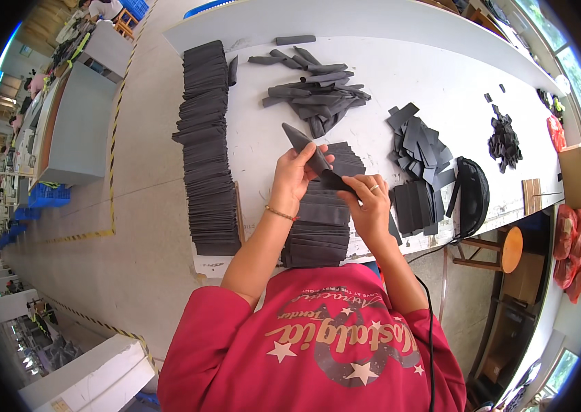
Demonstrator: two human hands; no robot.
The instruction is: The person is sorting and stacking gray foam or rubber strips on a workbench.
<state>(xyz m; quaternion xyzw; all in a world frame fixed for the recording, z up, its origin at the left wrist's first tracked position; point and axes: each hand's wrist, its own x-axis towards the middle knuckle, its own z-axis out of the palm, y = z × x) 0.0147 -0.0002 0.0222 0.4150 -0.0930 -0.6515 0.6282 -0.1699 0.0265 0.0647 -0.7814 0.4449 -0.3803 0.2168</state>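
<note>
Between my hands, above the table, is a dark fabric piece (298, 139), rolled or folded lengthwise and slanting up to the left. My left hand (297, 168) is closed round its middle, thumb on top. At its lower right end my right hand (369, 199) pinches it between thumb and fingers. Below them lies an overlapping row of flat dark pieces (316, 233), partly hidden by my hands. A loose heap of rolled dark pieces (321, 96) lies beyond my hands.
A long stack of dark pieces (204, 151) lines the table's left side. To the right are more flat strips (417, 144), a black pouch (472, 196) and a pile of small dark pieces (504, 143). A wooden stool (510, 249) stands off the table's right edge.
</note>
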